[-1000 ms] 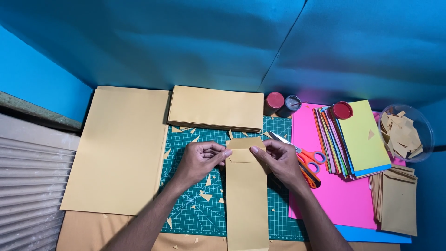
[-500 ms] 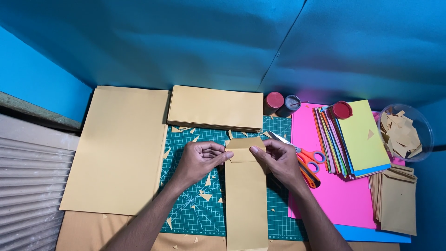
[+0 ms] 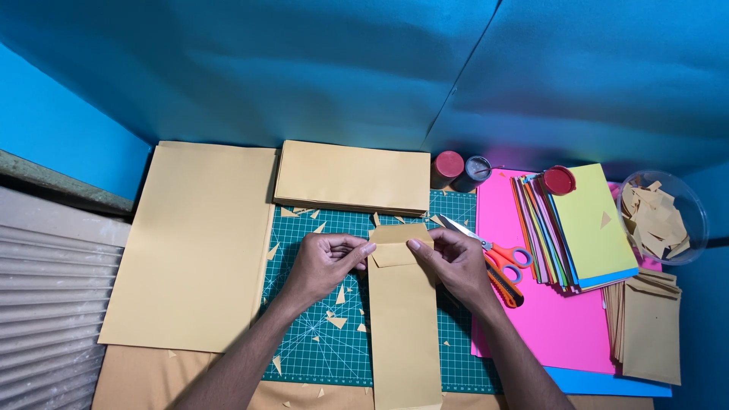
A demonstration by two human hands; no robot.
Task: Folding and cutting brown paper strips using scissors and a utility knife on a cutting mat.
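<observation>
Pinching the folded top flap of the tan paper strip [image 3: 402,319], left hand [image 3: 323,266] and right hand [image 3: 456,266] flank it equally close. Its long axis runs toward the person — down the green cutting mat [image 3: 319,342].

Tan paper strip [image 3: 404,319] on green white-gridded cutting mat [image 3: 319,342], orange-handled scissors [image 3: 493,254], pink sheet [image 3: 547,319].

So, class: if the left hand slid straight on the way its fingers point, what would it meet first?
The left hand points right across the paper strip's folded flap, so it would probably meet the right hand's fingers first, just beyond the flap.
</observation>
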